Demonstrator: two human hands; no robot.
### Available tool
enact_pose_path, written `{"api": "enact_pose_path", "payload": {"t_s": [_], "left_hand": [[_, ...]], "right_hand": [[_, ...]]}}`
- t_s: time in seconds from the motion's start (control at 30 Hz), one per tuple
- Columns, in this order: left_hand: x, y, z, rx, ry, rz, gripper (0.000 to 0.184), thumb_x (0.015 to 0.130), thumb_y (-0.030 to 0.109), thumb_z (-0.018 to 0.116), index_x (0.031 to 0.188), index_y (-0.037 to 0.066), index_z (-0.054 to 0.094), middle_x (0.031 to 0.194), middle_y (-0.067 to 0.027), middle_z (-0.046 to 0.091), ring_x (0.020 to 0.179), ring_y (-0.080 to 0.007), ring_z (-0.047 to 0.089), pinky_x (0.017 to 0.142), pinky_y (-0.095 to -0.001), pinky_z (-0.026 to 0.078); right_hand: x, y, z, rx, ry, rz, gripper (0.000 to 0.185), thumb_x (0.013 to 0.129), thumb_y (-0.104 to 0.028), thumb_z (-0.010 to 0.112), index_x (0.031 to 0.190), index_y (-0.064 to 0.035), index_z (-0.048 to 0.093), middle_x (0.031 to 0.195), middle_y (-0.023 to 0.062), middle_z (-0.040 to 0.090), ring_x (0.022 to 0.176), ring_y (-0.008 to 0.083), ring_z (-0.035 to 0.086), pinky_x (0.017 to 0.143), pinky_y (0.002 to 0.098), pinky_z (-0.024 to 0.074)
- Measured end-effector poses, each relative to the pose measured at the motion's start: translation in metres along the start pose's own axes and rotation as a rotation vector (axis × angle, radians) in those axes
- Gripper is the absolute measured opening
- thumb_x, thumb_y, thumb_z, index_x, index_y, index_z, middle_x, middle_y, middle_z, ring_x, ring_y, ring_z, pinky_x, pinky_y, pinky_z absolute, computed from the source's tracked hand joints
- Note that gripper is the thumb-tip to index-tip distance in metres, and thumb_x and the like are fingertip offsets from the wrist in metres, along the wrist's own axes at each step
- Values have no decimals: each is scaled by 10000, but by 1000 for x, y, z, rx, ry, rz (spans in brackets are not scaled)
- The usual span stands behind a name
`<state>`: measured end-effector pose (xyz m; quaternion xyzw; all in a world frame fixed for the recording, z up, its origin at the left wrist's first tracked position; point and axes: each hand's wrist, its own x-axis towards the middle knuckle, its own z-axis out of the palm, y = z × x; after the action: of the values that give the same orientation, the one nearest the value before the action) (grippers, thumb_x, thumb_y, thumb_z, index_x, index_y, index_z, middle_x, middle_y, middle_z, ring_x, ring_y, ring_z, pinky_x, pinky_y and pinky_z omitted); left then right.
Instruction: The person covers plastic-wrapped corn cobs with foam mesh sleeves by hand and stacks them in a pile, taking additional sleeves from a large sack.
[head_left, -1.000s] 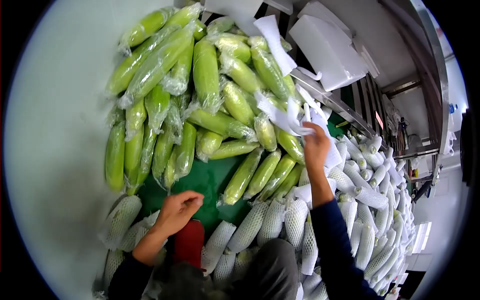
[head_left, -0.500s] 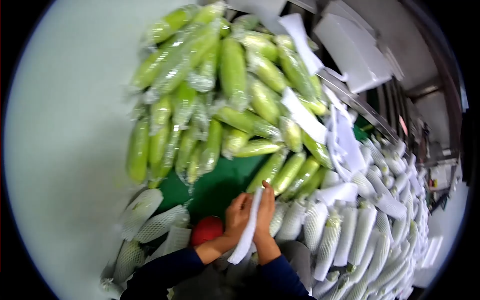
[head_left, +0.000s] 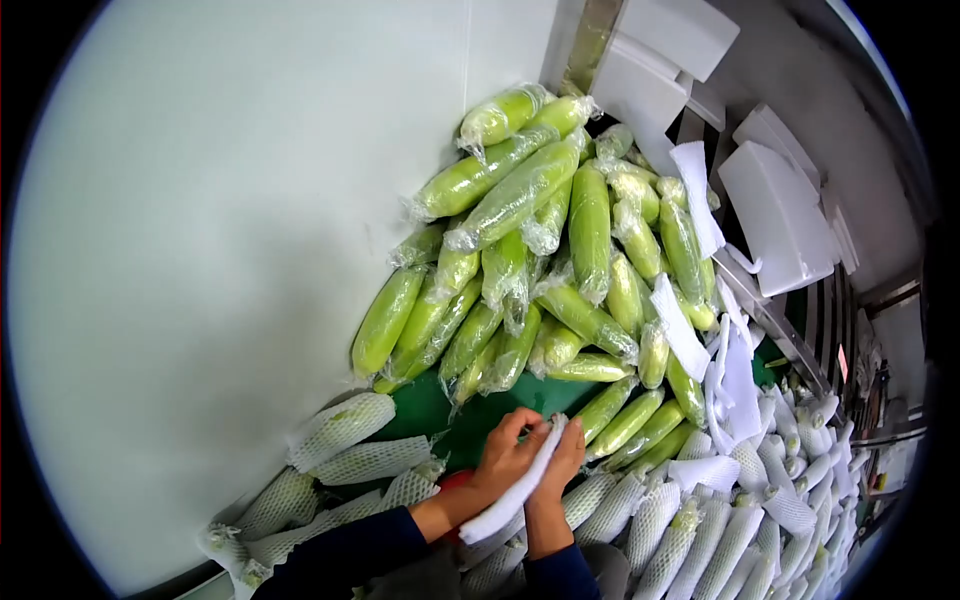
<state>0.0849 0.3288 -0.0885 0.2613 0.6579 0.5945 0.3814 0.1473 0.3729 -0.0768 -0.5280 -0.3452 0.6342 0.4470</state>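
A white foam sleeve (head_left: 508, 503), seen narrow and flattened, slants between my two hands. My left hand (head_left: 505, 458) pinches it near its upper end with bent fingers. Against its other side, my right hand (head_left: 558, 470) closes round the same end. Just beyond my fingers lie a few bare-looking green gourd-like vegetables (head_left: 625, 420) side by side. Behind them rises a pile of long green vegetables in clear plastic film (head_left: 590, 225). A red object (head_left: 457, 482) is partly hidden behind my left wrist.
Net-sleeved vegetables (head_left: 345, 425) lie at the left by the pale wall (head_left: 200, 250), and many more sleeved ones (head_left: 700, 530) fill the right. Loose white foam sleeves (head_left: 735, 385) rest on the pile's right side. White foam boxes (head_left: 775, 215) stand beyond a metal rail (head_left: 790, 340).
The view has shifted, so the pile sits lower and further right. Both hands still hold the foam sleeve, and their fingers are now more bent at its upper end.
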Motion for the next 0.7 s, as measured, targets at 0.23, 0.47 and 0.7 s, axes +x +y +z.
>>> {"api": "enact_pose_path", "payload": {"t_s": [0.23,0.47,0.7], "left_hand": [[12,17,-17,-457,-143,-78,270,1004,271,593,1110,23,582,984,-34,589,907,-114,531,806,-268,441],[65,130,-80,-727,20,-293,257,979,327,608,941,74,628,851,-29,626,761,-135,578,723,-316,481],[72,177,-116,-957,-418,-184,344,1032,311,486,1113,7,625,1024,-113,693,893,-186,677,828,-332,541]], "right_hand": [[3,-20,40,-153,90,-141,446,1043,-368,502,721,-60,528,672,-17,518,629,90,467,598,266,390],[3,-105,90,450,-286,467,638,954,-645,472,1052,-39,646,931,70,710,760,219,676,622,357,550],[62,-152,100,-8,-1078,432,366,934,-289,684,1176,-20,628,1118,102,693,975,205,667,903,363,533]]}}
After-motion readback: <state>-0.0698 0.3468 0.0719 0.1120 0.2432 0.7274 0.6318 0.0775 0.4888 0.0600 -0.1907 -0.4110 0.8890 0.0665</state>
